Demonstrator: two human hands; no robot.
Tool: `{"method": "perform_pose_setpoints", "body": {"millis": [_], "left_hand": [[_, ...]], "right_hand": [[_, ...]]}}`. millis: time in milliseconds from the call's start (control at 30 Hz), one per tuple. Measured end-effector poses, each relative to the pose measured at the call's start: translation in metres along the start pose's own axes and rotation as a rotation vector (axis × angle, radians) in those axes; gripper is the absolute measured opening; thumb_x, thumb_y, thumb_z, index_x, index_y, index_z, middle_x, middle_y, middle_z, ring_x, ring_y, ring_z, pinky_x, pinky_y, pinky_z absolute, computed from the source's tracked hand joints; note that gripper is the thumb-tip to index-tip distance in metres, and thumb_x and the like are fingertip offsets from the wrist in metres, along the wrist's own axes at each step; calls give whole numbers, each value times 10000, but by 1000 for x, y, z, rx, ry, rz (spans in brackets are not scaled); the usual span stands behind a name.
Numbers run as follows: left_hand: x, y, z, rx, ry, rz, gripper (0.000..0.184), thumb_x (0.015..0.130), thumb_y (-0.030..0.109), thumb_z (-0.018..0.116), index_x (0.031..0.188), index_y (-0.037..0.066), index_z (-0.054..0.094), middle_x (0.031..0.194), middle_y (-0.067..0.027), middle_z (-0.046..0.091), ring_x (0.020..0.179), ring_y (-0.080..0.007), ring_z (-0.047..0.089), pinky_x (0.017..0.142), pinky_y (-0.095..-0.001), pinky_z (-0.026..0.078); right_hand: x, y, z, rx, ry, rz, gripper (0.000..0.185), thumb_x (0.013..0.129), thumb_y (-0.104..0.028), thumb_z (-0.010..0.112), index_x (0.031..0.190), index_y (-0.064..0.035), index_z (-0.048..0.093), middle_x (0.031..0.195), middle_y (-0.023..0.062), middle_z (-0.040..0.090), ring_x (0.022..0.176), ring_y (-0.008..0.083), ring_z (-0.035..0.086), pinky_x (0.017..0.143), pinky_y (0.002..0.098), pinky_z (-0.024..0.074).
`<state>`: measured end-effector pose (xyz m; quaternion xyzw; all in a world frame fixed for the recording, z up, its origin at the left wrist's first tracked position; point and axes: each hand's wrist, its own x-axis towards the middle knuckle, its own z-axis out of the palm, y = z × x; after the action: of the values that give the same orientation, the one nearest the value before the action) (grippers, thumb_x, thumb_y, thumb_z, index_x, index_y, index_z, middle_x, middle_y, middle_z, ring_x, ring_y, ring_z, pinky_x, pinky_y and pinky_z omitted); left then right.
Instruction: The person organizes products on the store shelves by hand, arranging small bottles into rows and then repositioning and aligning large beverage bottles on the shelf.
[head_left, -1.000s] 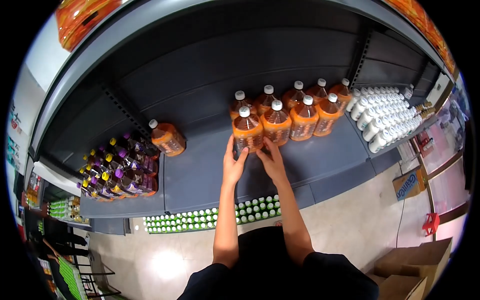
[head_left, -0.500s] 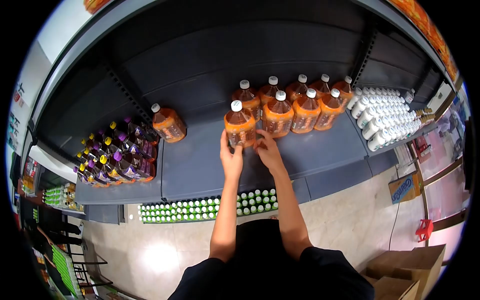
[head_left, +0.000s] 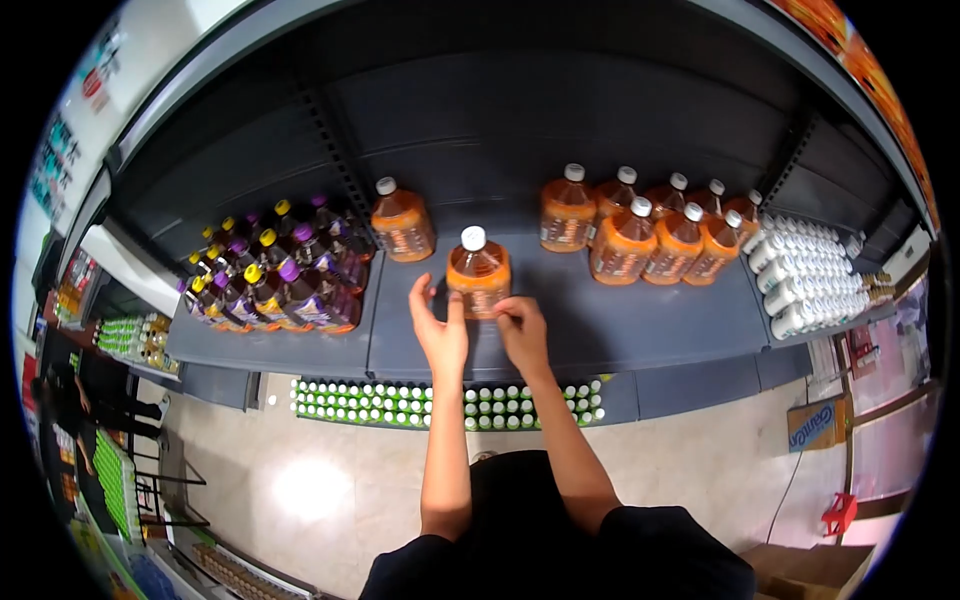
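Note:
A large drink bottle (head_left: 479,272) with an orange label and white cap stands upright on the dark grey shelf (head_left: 560,335), apart from the others. My left hand (head_left: 441,330) is at its lower left, fingers spread with a gap to the bottle and the thumb by its front. At the lower right of the label, my right hand (head_left: 524,332) has its fingers curled together against the bottle. A matching bottle (head_left: 403,225) stands behind to the left. Several more orange-label bottles (head_left: 622,245) form two rows on the right.
Dark bottles with yellow and purple caps (head_left: 290,285) fill the shelf's left end. White bottles (head_left: 805,280) are packed at the right. Green-and-white bottles (head_left: 370,402) line up below. A cardboard box (head_left: 818,424) and red stool (head_left: 839,514) are on the floor; a person (head_left: 70,410) is far left.
The bottle between my hands has moved left, away from the rows. My left fingers have come apart from its side. The view has also shifted.

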<state>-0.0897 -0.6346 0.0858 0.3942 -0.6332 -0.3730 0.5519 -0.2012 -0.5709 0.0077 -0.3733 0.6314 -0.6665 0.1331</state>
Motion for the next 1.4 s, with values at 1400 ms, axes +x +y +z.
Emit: {"method": "perform_pose_setpoints", "body": {"millis": [1400], "left_hand": [[68, -62, 36, 107, -170, 209, 798, 758, -92, 515, 1541, -91, 360, 1491, -343, 484, 1341, -501, 518, 1072, -474, 495]], "right_hand": [[103, 10, 85, 301, 227, 18, 581, 815, 3, 862, 1353, 46, 648, 1105, 52, 749, 948, 91, 675, 835, 269, 572]]}}
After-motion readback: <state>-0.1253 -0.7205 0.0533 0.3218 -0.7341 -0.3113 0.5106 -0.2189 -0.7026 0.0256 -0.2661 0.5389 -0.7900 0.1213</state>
